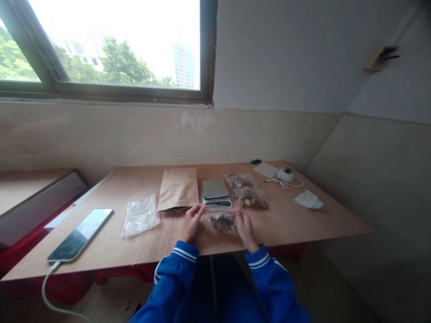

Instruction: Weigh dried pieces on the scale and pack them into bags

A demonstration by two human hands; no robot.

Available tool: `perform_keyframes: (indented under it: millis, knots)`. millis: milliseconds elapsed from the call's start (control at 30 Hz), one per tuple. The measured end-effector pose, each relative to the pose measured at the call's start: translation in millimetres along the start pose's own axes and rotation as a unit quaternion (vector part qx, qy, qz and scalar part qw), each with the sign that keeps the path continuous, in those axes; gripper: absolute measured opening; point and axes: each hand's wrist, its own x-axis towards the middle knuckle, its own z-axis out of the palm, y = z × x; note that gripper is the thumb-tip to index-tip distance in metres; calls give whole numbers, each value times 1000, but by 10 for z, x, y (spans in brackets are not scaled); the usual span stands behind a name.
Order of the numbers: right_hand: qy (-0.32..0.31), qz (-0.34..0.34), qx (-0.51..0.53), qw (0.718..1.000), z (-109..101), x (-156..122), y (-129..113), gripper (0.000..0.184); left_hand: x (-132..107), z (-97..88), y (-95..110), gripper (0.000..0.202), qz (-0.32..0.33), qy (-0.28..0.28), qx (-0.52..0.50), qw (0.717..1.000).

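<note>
A clear zip bag (220, 222) with dark pieces inside is stretched between my hands, just over the front of the table. My left hand (191, 223) pinches its upper left corner. At the upper right side, my right hand (245, 227) grips the bag between thumb and fingers. Right behind the bag sits a small kitchen scale (215, 189) with a bare silver plate; its display is too small to read. Beyond my right hand lie more filled zip bags, the nearest a bag of brownish pieces (255, 199). A brown kraft pouch (179, 189) lies left of the scale.
Empty clear plastic bags (140, 216) and a phone (81, 235) on a charging cable lie to the left. A white dome camera (285, 174), a crumpled tissue (308, 199), white paper (266, 170) and a green-handled tool (256, 161) lie to the right. A wall backs the table.
</note>
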Motion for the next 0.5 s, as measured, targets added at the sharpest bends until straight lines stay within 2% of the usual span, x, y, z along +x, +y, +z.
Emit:
perform_keyframes:
  millis: [67, 133, 200, 233, 300, 367, 433, 500]
  knots:
    - [30, 8, -32, 999, -274, 146, 16, 63, 5, -71, -12, 33, 45, 77, -2, 996]
    - [36, 13, -70, 997, -591, 349, 47, 64, 11, -174, -52, 26, 84, 159, 33, 983]
    - [22, 23, -135, 990, -897, 547, 88, 65, 12, -293, -96, 23, 115, 227, 134, 958]
    - [24, 17, -172, 985, -1025, 621, 109, 66, 11, -351, -112, 28, 124, 251, 202, 939]
    - [75, -7, -272, 959, -1193, 682, 147, 70, 6, -453, -121, 41, 125, 277, 323, 896]
    - [173, -34, -386, 906, -1216, 605, 178, 79, -1, -535, -108, 49, 118, 281, 401, 864]
    - [238, -51, -474, 846, -1107, 411, 209, 80, -8, -609, -97, 54, 111, 272, 439, 849]
    - [192, -64, -521, 829, -926, 176, 247, 72, -12, -685, -109, 54, 111, 252, 464, 842]
